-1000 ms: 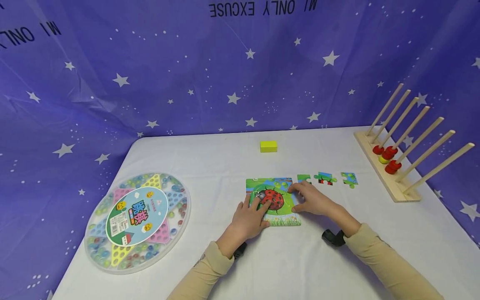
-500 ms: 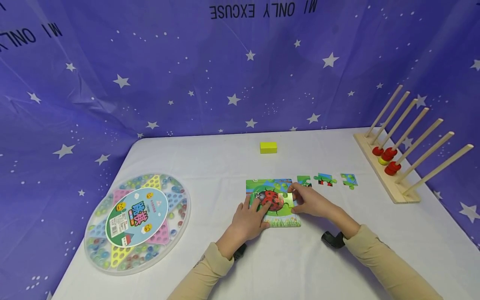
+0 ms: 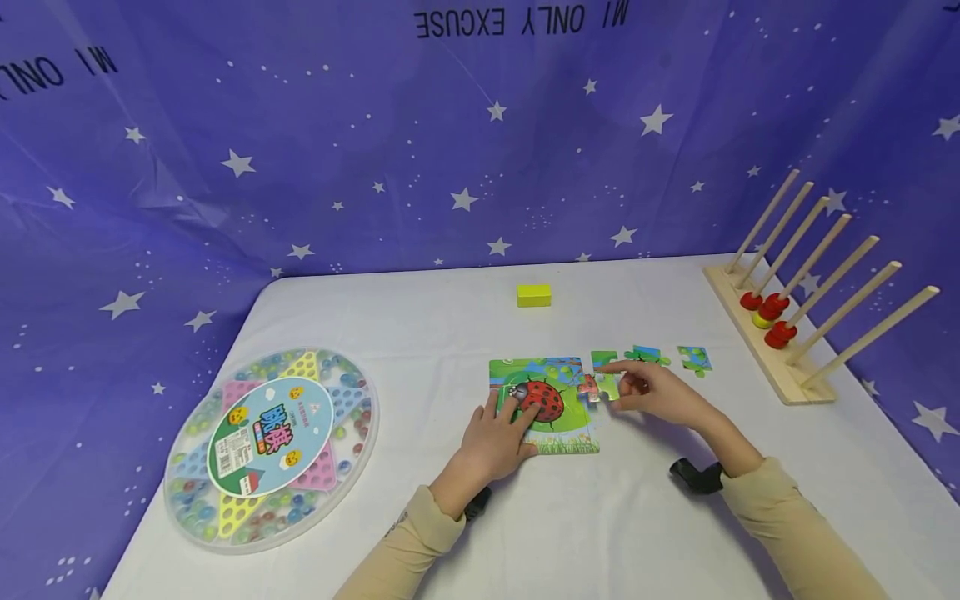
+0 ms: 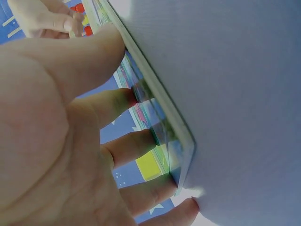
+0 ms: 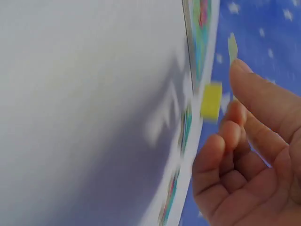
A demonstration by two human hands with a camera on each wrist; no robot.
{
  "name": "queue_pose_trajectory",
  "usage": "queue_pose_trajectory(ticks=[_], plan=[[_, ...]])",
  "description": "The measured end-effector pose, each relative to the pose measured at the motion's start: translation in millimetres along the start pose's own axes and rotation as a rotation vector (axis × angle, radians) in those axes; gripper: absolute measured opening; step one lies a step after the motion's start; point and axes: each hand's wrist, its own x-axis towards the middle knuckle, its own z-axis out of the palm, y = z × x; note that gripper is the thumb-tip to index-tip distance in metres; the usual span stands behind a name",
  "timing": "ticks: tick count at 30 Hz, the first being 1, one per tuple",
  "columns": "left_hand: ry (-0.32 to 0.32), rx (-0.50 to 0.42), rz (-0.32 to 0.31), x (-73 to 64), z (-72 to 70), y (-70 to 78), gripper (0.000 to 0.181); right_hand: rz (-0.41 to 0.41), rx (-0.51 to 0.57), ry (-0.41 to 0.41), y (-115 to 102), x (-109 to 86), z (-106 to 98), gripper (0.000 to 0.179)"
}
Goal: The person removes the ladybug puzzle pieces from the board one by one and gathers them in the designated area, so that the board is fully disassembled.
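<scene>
A ladybug jigsaw puzzle [image 3: 555, 437] in its flat tray lies mid-table, with a gap at its right side. My left hand [image 3: 491, 442] rests on the puzzle's left part, fingers spread over the picture. In the left wrist view, the thumb lies by the tray's edge [image 4: 164, 113]. Just right of the tray, my right hand [image 3: 663, 392] pinches a green and red puzzle piece [image 3: 607, 386] between thumb and fingers. That piece [image 5: 233, 47] is seen almost edge-on in the right wrist view, raised off the table. Behind it lie loose puzzle pieces [image 3: 693, 357], one partly covered.
A round Chinese checkers box [image 3: 273, 433] with marbles stands at the left. A yellow block [image 3: 533, 296] lies behind the puzzle. At the right stands a wooden peg rack [image 3: 772, 342] with red and yellow beads. A starred purple cloth [image 3: 420, 225] hangs behind the table.
My right hand has lifted a piece out of the puzzle's right side and carried it rightward, leaving a gap there. My left hand has stayed on the puzzle.
</scene>
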Motion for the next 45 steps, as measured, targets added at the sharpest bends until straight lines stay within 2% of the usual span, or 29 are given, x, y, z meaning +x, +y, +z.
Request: queue_pose_trajectory(ticks=[8, 13, 16, 21, 22, 27, 33, 39, 42, 45], plan=[[0.006, 0.007, 0.0, 0.3, 1.3, -0.3, 0.059, 0.163, 0.039, 0.078, 36, -47.5, -45, 0.053], [0.014, -0.004, 0.006, -0.7, 1.6, -0.2, 0.058, 0.198, 0.039, 0.122, 57, -73.0, -64, 0.055], [0.045, -0.007, 0.018, 0.2, 7.8, -2.3, 0.059, 0.232, 0.016, 0.127, 61, -80.6, -69, 0.054], [0.048, -0.009, 0.016, 0.1, 9.4, -3.7, 0.059, 0.257, -0.036, 0.102, 62, -80.9, -72, 0.056], [0.025, -0.012, 0.007, -1.2, 3.9, -2.5, 0.058, 0.25, -0.056, 0.098, 61, -79.6, -72, 0.057], [0.006, -0.002, 0.003, 0.7, 3.9, -2.3, 0.059, 0.212, -0.168, 0.114, 48, -63.1, -64, 0.059], [-0.008, 0.001, 0.009, 0.7, 2.6, -1.5, 0.061, 0.15, -0.152, 0.09, 20, -25.1, -40, 0.055], [-0.014, -0.027, -0.004, 0.0, 1.9, -2.5, 0.069, -0.005, -0.188, -0.049, -17, 17.7, 5, 0.047], [-0.023, -0.028, -0.008, -0.4, 1.5, -2.8, 0.07, -0.082, -0.234, -0.121, -31, 33.6, 29, 0.05], [-0.027, -0.012, -0.005, -1.2, 0.8, -2.8, 0.07, -0.111, -0.286, -0.167, -41, 43.8, 48, 0.056]])
